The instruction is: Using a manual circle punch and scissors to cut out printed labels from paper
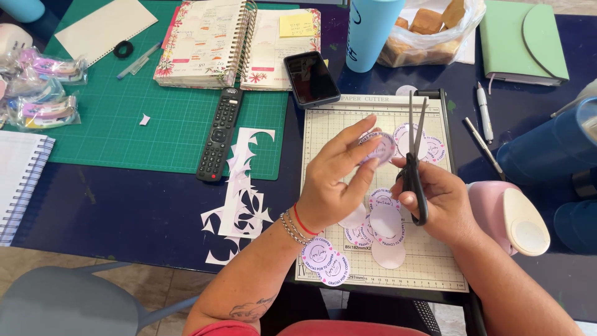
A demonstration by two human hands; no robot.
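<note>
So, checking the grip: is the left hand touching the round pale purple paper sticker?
Touching: the head view shows the left hand pinching the round sticker between fingertips.

Black remote (219,134) on green cutting mat (124,118), phone (311,79), open planner (211,42)

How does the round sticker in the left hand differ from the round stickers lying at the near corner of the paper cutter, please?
The held sticker is pinched upright in the left hand, lifted off the paper cutter; the near stickers lie flat on its corner. The held sticker is partly hidden by fingers; the near stickers show fully and overlap. The right hand holds scissors beside the held one. All are round, white and lilac.
</note>
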